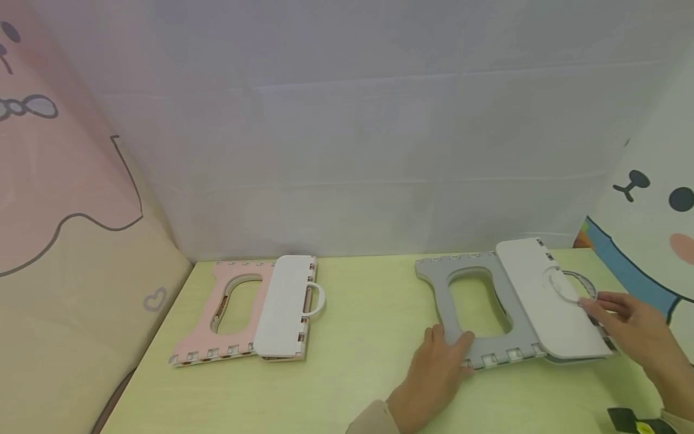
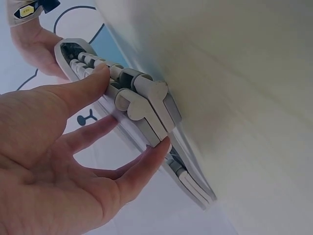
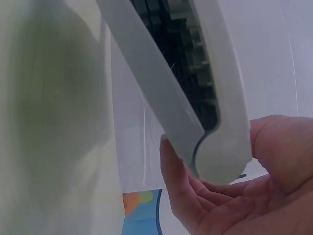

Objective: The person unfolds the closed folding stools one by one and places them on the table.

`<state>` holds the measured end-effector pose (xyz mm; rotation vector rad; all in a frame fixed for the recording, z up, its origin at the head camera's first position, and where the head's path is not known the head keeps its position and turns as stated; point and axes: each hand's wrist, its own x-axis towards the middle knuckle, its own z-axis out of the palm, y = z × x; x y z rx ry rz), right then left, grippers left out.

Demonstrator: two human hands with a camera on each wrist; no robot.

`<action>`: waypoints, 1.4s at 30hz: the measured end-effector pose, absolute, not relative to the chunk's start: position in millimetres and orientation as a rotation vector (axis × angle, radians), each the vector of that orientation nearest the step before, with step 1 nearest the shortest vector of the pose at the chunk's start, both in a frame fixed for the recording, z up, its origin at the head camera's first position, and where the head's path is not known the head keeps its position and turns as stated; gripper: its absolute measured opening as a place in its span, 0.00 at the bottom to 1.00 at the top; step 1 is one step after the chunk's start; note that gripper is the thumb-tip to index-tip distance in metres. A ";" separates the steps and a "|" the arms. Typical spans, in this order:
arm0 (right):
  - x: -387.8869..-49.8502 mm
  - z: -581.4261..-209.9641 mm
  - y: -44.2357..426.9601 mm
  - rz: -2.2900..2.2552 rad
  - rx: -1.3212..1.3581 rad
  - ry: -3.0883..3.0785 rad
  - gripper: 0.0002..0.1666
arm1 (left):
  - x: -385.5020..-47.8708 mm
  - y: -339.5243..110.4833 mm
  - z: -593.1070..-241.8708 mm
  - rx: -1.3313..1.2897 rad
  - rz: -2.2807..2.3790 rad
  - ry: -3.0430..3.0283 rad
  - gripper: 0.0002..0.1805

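Observation:
A grey-and-white folding stool (image 1: 526, 301) lies folded out at the right, its grey legs part with a large opening and its white panel on the right side. My left hand (image 1: 434, 374) grips the near left corner of the grey part; in the left wrist view, thumb and fingers of that hand (image 2: 73, 161) pinch the hinged edge (image 2: 142, 103). At the white panel's right edge, by the loop handle (image 1: 582, 282), my right hand (image 1: 640, 334) holds on. The right wrist view has its fingers and thumb around the rounded edge (image 3: 222, 156).
A pink-and-white folding stool (image 1: 282, 307) with a white loop handle lies at the left of the green-yellow table (image 1: 363, 337). Pale cloth (image 1: 347, 150) hangs behind the table, and printed cartoon cloths (image 1: 70, 241) stand on both sides.

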<state>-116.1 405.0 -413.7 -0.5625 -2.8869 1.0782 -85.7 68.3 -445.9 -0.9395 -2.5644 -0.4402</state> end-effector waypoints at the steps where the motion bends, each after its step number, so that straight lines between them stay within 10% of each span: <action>1: -116.3 -413.2 404.5 1.078 -0.561 -2.890 0.49 | -85.4 67.7 -445.5 -0.937 -0.439 -2.563 0.28; 42: -107.0 -387.6 375.9 1.015 -0.437 -2.883 0.49 | -80.0 41.0 -446.0 -0.971 -0.509 -2.571 0.31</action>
